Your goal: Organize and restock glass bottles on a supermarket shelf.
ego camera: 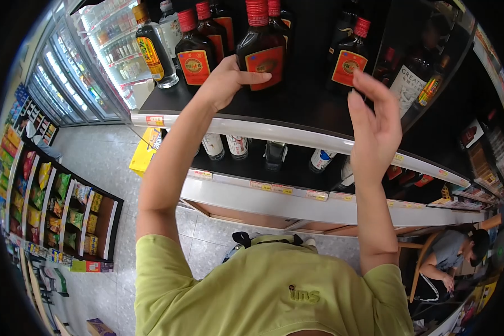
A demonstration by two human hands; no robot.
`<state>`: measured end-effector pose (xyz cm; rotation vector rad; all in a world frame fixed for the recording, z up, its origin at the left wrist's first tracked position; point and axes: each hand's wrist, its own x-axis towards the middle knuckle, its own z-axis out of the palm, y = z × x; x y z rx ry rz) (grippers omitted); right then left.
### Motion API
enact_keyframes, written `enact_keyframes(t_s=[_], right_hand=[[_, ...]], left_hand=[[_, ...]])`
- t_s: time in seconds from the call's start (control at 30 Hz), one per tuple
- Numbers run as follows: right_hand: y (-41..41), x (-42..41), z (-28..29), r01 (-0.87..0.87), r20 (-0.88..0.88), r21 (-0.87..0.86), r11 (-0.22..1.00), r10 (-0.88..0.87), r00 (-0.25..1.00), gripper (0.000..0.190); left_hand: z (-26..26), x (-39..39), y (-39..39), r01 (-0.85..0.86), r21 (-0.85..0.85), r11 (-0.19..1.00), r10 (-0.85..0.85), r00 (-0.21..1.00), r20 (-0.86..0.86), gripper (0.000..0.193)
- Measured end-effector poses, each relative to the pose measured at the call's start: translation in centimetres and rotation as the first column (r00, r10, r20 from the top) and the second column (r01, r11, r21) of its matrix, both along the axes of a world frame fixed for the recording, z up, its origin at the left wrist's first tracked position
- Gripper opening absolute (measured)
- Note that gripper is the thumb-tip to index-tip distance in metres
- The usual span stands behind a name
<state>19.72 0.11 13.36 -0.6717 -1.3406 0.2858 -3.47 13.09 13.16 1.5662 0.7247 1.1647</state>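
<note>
My left hand (231, 82) grips a dark, flat-sided glass bottle (261, 46) with a red cap and a red label. Its thumb lies across the label, while the other fingers are hidden behind the glass. My right hand (378, 122) is raised over the shelf edge, its fingers curved and apart, holding nothing. Just beyond its fingertips stands a similar red-labelled bottle (347, 63); I cannot tell if they touch. Left of my left hand is another red-capped bottle (195, 56), with more like it behind. Both hands are at a black shelf (294, 109).
A clear bottle with a yellow label (157, 54) stands at the shelf's left end. Transparent panel (424, 63) reflects bottles at right. Lower shelf (252, 164) holds several bottles. A snack rack (63, 206) and glass-door fridges (75, 80) are left. A person (449, 256) sits at right.
</note>
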Motion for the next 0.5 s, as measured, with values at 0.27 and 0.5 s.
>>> enact_keyframes(t_s=[0.27,0.5], right_hand=[[-4.1,3.2,-5.7,-0.142,-0.038,-0.241,0.960,0.136,0.990,0.019],[-6.5,4.4,-7.8,-0.210,-0.069,-0.344,0.915,0.198,0.978,0.014]], left_hand=[[1.8,-0.7,3.0,0.139,-0.213,0.967,-0.131,0.990,0.052,0.047],[1.4,-0.5,4.8,0.125,-0.264,0.956,-0.126,0.992,0.014,0.050]])
